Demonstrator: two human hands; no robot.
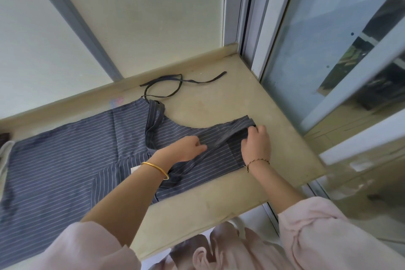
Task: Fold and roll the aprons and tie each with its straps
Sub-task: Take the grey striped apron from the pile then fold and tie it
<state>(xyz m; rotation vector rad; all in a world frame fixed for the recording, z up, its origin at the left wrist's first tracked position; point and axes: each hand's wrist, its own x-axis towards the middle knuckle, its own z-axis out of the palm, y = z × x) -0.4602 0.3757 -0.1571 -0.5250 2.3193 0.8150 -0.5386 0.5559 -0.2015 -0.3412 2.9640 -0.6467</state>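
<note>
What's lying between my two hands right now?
A dark strap of the striped apron runs between left hand and right hand, in the head view.

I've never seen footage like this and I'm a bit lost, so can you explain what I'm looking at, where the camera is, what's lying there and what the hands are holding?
There is no machine here. A person works with bare hands, and the single picture comes from a camera worn on the head, looking down. A grey striped apron lies spread on a beige ledge beside a window. Its loose strap curls on the ledge at the far side. The left hand, with a gold bangle on the wrist, rests on the cloth. The right hand has its fingers curled over the apron's folded end.
</note>
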